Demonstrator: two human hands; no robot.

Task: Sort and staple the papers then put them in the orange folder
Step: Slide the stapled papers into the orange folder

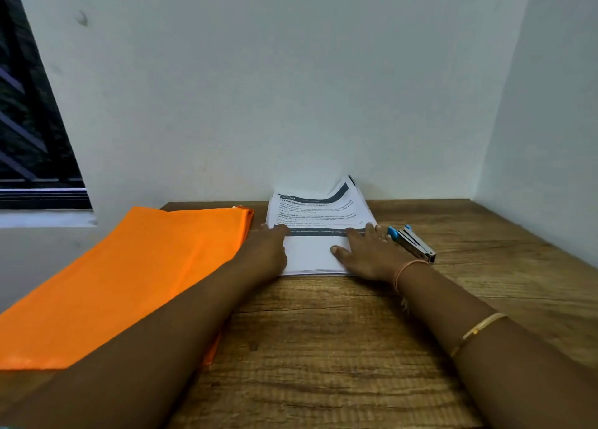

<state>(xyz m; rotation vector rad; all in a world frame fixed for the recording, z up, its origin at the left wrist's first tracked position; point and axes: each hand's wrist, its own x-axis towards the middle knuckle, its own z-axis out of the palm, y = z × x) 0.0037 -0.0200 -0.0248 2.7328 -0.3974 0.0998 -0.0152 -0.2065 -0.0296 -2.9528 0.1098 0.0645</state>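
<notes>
Nearest to the camera, two bare forearms reach forward over the wooden bench (323, 347). The right one wears a thin gold bangle (479, 331) and, at the wrist, an orange thread (408, 269). At the left side lies the orange folder (129, 276), flat, with its near-left part hanging over the bench edge. Further on, both hands rest on the stack of papers (314, 221). The left hand (265, 250) lies on the left edge of the stack with straight fingers. The right hand (365, 254) lies flat on the right part, fingers spread, gripping nothing. The hands are apart, with white paper between them. Just beside the right hand lies a stapler (412, 242) with a blue end. The far corner of the top sheet curls up against the white wall (291, 89). Far left is a dark window (29, 121)
</notes>
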